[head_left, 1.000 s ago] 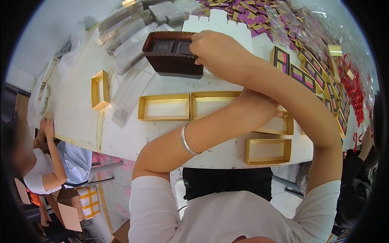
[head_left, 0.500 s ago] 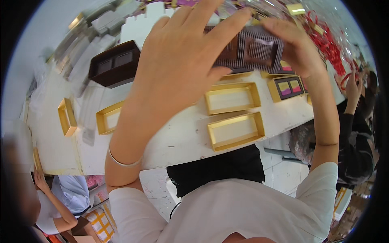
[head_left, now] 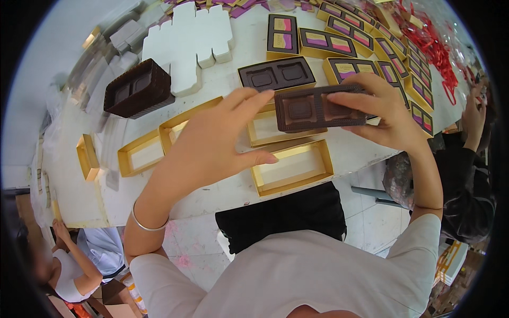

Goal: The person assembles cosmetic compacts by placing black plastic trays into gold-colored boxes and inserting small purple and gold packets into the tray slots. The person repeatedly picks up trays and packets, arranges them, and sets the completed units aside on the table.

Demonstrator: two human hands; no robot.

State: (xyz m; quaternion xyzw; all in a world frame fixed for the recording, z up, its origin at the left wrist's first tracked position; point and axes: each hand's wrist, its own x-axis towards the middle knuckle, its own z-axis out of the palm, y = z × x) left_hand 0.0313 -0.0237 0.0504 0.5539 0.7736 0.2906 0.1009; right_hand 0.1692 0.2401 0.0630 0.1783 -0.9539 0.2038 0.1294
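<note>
My right hand (head_left: 383,108) grips a dark brown two-compartment plastic tray (head_left: 300,112) by its right end, fingers over the top. The tray is over a gold open box (head_left: 260,139) and hides part of it. My left hand (head_left: 220,135) is open at the tray's left end, thumb and fingers spread; whether a fingertip touches the tray I cannot tell. Nearer me lies another gold open box (head_left: 293,168). Just beyond the held tray, a gold box with a brown insert (head_left: 277,74) has two bare compartments.
A stack of brown trays (head_left: 139,89) stands left, beside white flat cartons (head_left: 185,45). Filled gold boxes (head_left: 347,69) with pink, purple and yellow pieces cover the far right, near red ribbon (head_left: 440,58). Co-workers sit at both sides.
Both hands have come down and nearer me, the brown tray moving with my right hand. My left hand has moved left off the tray, uncovering the far boxes.
</note>
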